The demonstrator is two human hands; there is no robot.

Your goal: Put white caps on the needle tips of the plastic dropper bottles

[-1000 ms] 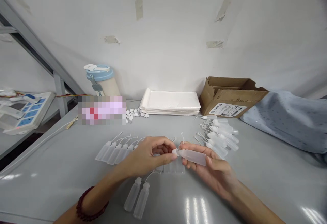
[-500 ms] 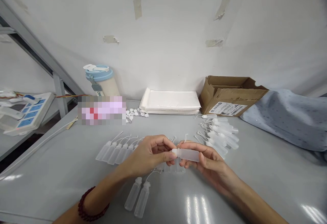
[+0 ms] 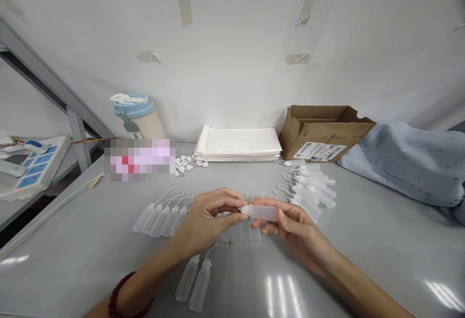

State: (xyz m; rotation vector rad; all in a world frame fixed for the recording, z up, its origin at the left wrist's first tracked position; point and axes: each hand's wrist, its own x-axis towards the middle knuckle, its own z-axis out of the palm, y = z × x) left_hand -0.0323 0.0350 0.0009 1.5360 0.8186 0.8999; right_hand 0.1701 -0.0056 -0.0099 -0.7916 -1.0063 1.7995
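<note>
A small translucent squeeze bottle (image 3: 264,212) lies sideways between my hands, its white neck to the left. My left hand (image 3: 214,216) pinches the neck end with thumb and fingers closed. Around the bottle's base end, my right hand (image 3: 294,219) is closed, thumb on the near side and fingers behind. Beneath and behind the hands stand rows of similar bottles (image 3: 160,219) with thin bent tubes at their tops, partly hidden. Two more bottles (image 3: 194,281) lie in front of my left hand. A loose pile of such bottles (image 3: 314,185) is at the right.
White padded envelopes (image 3: 238,141) are stacked against the wall, with small white caps (image 3: 185,162) to their left. An opened cardboard box (image 3: 323,136) and blue-grey cloth (image 3: 403,168) occupy the back right. A blue-lidded cup (image 3: 140,119) stands at the back left; a scale (image 3: 43,168) is beyond it.
The view has shifted slightly, so most things sit a little further left. Both hands still hold the same bottle; my left thumb and fingers have moved slightly at its neck.
</note>
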